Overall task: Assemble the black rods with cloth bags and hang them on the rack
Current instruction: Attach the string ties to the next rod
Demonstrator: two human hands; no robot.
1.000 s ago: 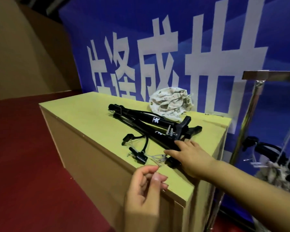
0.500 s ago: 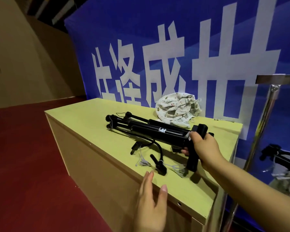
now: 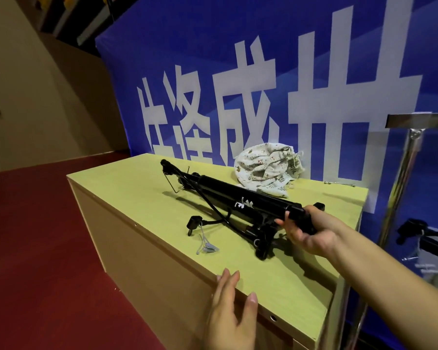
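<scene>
Right hand (image 3: 311, 232) grips black rod (image 3: 240, 198) bearing an illegible white logo.

Large white Chinese characters, partly cut off, on the blue banner (image 3: 314, 46); the black rod (image 3: 238, 198) bears an unreadable white logo

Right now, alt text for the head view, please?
A person's right hand grips the near end of a black rod, lifting it off a yellow-green table where more black rods lie. The left hand rests open at the table's near edge. A patterned cloth bag sits behind, a metal rack stands right.
</scene>
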